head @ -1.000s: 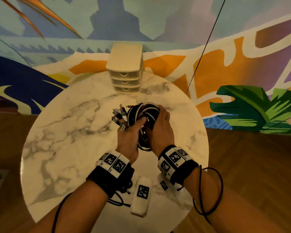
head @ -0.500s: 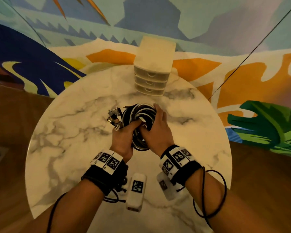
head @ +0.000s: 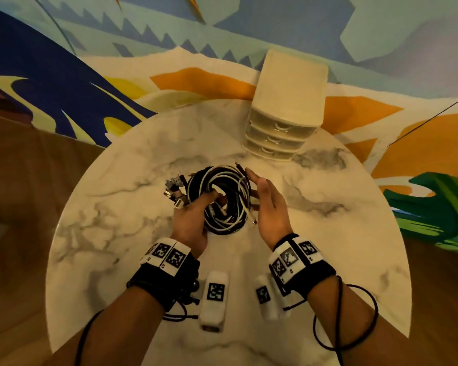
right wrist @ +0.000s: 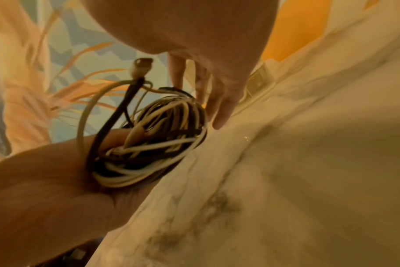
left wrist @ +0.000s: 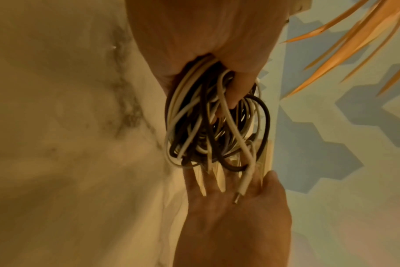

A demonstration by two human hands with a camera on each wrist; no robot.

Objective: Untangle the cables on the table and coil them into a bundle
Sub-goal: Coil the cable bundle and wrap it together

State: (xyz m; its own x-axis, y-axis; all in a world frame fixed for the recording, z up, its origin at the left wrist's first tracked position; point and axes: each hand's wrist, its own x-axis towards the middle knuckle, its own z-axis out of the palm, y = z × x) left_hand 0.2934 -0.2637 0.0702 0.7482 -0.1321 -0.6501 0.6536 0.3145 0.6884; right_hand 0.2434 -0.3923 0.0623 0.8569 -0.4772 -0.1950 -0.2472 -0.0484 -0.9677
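A coiled bundle of black and white cables (head: 222, 196) sits over the middle of the round marble table (head: 111, 233). My left hand (head: 193, 217) grips the bundle's near-left side, thumb through the loop; the same grip shows in the left wrist view on the cable bundle (left wrist: 212, 126). Several plug ends (head: 173, 191) stick out to the left. My right hand (head: 267, 207) is open, fingers straight, just right of the coil and apart from it. In the right wrist view the cable bundle (right wrist: 149, 144) lies in the left hand, with the right fingers (right wrist: 219, 106) beside it.
A small cream drawer unit (head: 286, 109) with three drawers stands at the table's far edge. Two white tagged blocks (head: 214, 299) hang below my wrists over the table's near part. A painted mural wall rises behind; wooden floor lies around the table.
My right hand has let go of the bundle and moved off to the right, fingers straightened. The left hand keeps its grip. The head view has shifted left.
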